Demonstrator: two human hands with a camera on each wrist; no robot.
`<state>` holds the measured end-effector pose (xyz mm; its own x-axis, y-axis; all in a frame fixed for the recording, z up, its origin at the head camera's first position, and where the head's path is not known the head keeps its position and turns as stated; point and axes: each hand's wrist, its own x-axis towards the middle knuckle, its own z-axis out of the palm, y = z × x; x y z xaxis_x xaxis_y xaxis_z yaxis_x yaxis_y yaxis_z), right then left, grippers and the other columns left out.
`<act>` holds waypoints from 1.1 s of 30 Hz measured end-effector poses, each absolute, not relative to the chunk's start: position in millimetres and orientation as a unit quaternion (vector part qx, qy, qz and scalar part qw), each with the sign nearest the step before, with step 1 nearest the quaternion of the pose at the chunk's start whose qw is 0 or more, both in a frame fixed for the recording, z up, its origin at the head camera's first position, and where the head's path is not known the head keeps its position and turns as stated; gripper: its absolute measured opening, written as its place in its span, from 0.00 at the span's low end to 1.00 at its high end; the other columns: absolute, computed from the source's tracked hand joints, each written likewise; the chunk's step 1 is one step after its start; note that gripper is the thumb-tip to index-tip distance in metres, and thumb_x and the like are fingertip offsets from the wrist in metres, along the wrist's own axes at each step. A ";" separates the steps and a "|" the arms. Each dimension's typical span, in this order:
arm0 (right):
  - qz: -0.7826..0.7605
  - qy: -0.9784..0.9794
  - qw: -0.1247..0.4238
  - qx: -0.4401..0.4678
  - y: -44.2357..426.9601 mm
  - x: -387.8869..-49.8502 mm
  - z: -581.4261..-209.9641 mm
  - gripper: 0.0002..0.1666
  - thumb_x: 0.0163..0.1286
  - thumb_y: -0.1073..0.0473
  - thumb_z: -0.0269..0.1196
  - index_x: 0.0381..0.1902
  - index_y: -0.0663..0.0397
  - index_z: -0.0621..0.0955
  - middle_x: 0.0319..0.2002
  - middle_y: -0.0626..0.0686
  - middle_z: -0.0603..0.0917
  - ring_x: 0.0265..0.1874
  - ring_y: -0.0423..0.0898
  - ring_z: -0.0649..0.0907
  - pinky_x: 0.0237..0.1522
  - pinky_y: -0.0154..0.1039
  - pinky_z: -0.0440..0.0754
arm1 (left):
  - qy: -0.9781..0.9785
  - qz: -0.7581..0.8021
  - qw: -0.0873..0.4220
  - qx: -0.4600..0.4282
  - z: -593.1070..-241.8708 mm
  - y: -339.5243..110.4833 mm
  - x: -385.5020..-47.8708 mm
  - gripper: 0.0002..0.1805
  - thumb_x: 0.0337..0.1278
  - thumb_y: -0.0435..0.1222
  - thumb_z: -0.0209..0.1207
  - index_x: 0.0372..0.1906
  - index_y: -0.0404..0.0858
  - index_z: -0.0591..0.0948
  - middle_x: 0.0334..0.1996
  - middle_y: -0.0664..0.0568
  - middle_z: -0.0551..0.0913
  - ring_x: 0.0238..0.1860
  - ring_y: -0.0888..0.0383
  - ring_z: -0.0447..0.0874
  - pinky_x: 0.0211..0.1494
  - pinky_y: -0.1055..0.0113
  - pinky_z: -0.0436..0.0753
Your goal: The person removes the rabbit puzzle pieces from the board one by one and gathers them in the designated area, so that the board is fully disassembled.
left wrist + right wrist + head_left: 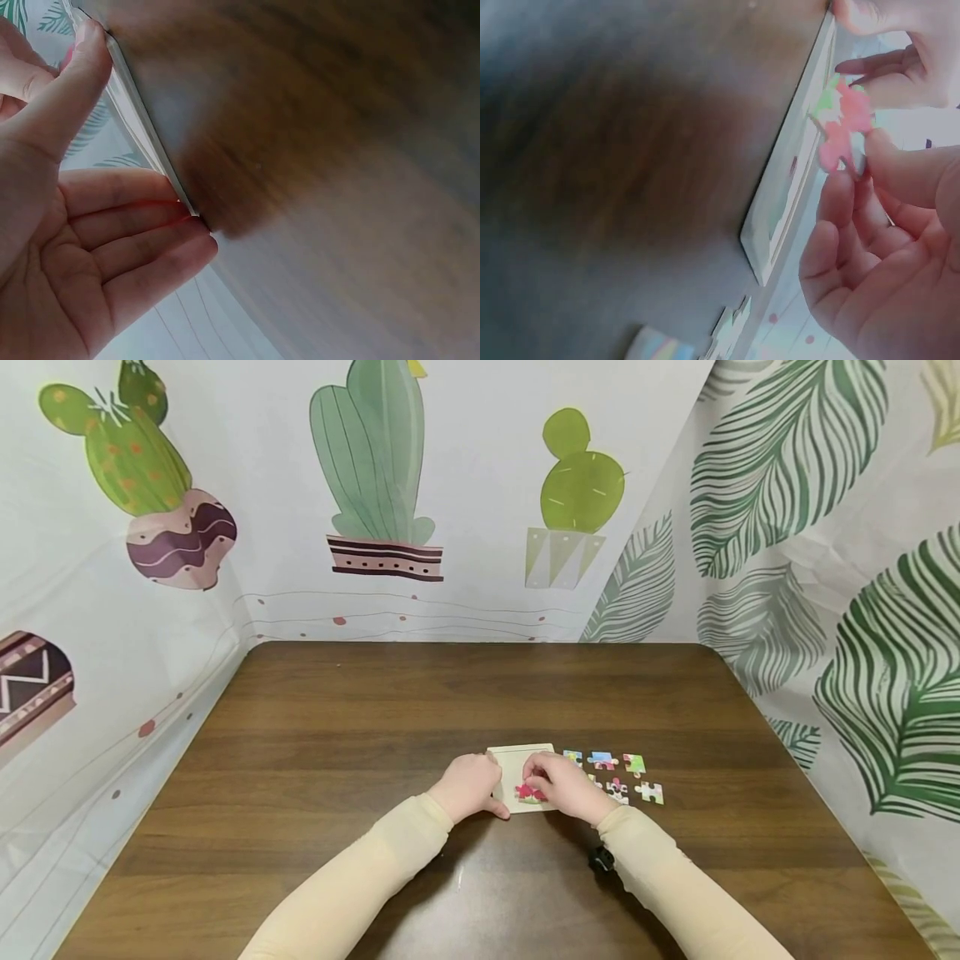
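Note:
A shallow pale wooden puzzle tray point(510, 768) lies on the table in front of me. My left hand point(468, 785) holds it at its left side, the thumb point(90, 56) at the near corner and the other fingers point(161, 259) against the edge. Over the tray, my right hand point(564, 783) pinches a pink-red and green jigsaw piece point(844, 124) between thumb and fingertips. The piece is tilted in the right wrist view. Red shows under the right fingers in the head view, where the hand covers part of the tray.
Several loose jigsaw pieces point(633, 765) lie right of the tray, some partly behind the right hand. The brown wooden table point(360, 693) meets a patterned cloth point(480, 585) at its back and sides. A black object point(601, 859) shows at the right wrist.

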<state>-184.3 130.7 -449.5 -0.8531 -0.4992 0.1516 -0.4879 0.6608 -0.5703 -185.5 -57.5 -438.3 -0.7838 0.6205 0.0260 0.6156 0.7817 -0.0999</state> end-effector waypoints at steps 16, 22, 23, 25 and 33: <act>-0.391 0.889 0.053 -0.233 170.8 -180.2 -440.1 0.03 0.65 0.62 0.61 0.32 0.56 0.79 0.25 0.45 0.75 0.25 0.38 0.72 0.30 0.32 0.73 | -0.946 0.060 0.016 -0.318 -438.2 -55.0 -187.2 0.37 0.26 0.64 0.68 0.35 0.35 0.85 0.42 0.44 0.84 0.29 0.53 0.84 0.32 0.64 0.82; -0.388 0.894 0.049 -0.216 193.3 -177.8 -444.5 0.03 0.65 0.63 0.61 0.31 0.58 0.80 0.25 0.46 0.76 0.23 0.37 0.72 0.26 0.31 0.72 | -0.946 0.055 0.016 -0.319 -437.7 -55.5 -187.1 0.46 0.27 0.63 0.69 0.47 0.28 0.83 0.45 0.40 0.84 0.32 0.51 0.86 0.35 0.63 0.83; -0.386 0.896 0.050 -0.213 197.3 -177.2 -444.4 0.03 0.65 0.64 0.62 0.31 0.57 0.80 0.24 0.46 0.76 0.23 0.37 0.72 0.26 0.31 0.72 | -0.946 0.055 0.015 -0.319 -438.2 -55.4 -187.3 0.47 0.27 0.63 0.69 0.48 0.27 0.82 0.45 0.40 0.84 0.32 0.51 0.86 0.35 0.63 0.83; -0.386 0.897 0.057 -0.209 205.8 -176.2 -444.4 0.02 0.65 0.65 0.61 0.31 0.56 0.79 0.24 0.46 0.77 0.22 0.37 0.73 0.24 0.31 0.73 | -0.947 0.056 0.013 -0.317 -438.9 -55.3 -187.5 0.49 0.27 0.64 0.68 0.49 0.26 0.81 0.45 0.40 0.84 0.33 0.51 0.86 0.35 0.63 0.83; -0.354 0.909 0.064 -0.209 242.2 -172.5 -439.4 0.06 0.63 0.68 0.62 0.28 0.53 0.79 0.23 0.45 0.77 0.21 0.35 0.74 0.25 0.32 0.73 | -0.948 0.053 0.011 -0.314 -439.4 -55.7 -187.2 0.51 0.26 0.64 0.69 0.50 0.24 0.79 0.44 0.41 0.85 0.32 0.52 0.86 0.34 0.63 0.83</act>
